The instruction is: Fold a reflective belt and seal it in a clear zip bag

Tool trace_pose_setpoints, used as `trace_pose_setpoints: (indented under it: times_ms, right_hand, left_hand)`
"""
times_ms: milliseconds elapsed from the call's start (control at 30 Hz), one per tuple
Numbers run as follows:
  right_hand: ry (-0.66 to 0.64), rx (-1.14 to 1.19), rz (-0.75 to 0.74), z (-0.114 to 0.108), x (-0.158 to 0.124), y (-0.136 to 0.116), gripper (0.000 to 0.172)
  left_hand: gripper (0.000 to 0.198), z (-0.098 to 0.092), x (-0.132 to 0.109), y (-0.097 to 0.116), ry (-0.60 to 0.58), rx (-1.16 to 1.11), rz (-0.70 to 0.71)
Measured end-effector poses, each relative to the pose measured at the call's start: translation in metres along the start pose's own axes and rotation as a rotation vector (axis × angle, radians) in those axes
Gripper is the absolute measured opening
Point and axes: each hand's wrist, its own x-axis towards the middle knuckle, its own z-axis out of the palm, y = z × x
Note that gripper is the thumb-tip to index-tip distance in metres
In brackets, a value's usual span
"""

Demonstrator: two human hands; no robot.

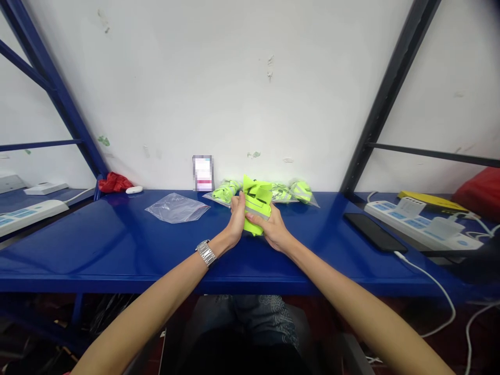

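Between my two hands is a bundle of neon-yellow reflective strap (258,208) with a grey stripe, bunched up just above the blue table. My left hand (236,221), with a metal watch on its wrist, grips the bundle from the left, thumb pointing up. From the right, my right hand (275,228) closes around it, its thumb pressed over the front. A flat clear zip bag (176,208) lies to the left of my hands. Behind them rest clear bags holding similar neon-yellow bundles (300,191), partly hidden by what I hold.
A phone (203,173) leans upright against the wall. On the right lie a black phone (374,232) on a white cable and a power strip (422,224) with plugs. A red cloth (115,182) and a white case (134,190) sit at back left. Metal posts flank the blue table (128,255).
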Motion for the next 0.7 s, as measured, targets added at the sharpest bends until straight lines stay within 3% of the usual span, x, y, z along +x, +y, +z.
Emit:
trace_pose_setpoints:
  times_ms: [100, 200, 267, 333, 400, 433, 533, 600, 700]
  right_hand:
    - [0.029, -0.026, 0.010, -0.007, -0.001, -0.001, 0.054]
    - [0.079, -0.077, 0.047, -0.018, 0.000, -0.005, 0.047]
    - [0.117, -0.114, 0.086, -0.024, 0.001, -0.008, 0.046]
    - [0.135, -0.135, 0.117, -0.026, 0.001, -0.010, 0.047]
    - [0.120, -0.145, 0.149, -0.024, 0.000, -0.012, 0.047]
    - [0.104, -0.150, 0.171, -0.022, -0.001, -0.013, 0.046]
    - [0.053, -0.158, 0.227, -0.016, -0.003, -0.015, 0.045]
    - [0.029, -0.154, 0.255, -0.015, -0.004, -0.017, 0.045]
    - [-0.033, -0.124, 0.301, -0.016, -0.006, -0.018, 0.044]
  left_hand:
    - [0.050, -0.017, -0.005, 0.011, -0.021, 0.328, 0.065]
    - [0.044, -0.048, -0.004, 0.033, -0.163, 0.858, 0.218]
    - [0.039, -0.075, 0.004, 0.048, -0.090, 1.218, 0.310]
    - [0.038, -0.103, 0.015, 0.058, -0.017, 1.499, 0.259]
    - [0.041, -0.128, 0.025, 0.063, -0.070, 1.704, 0.087]
    - [0.038, -0.138, 0.029, 0.063, -0.144, 1.762, -0.016]
    - [0.025, -0.154, 0.031, 0.058, -0.236, 1.788, -0.055]
    - [0.026, -0.152, 0.026, 0.053, -0.248, 1.782, 0.022]
    - [0.030, -0.134, 0.017, 0.046, -0.279, 1.730, 0.236]
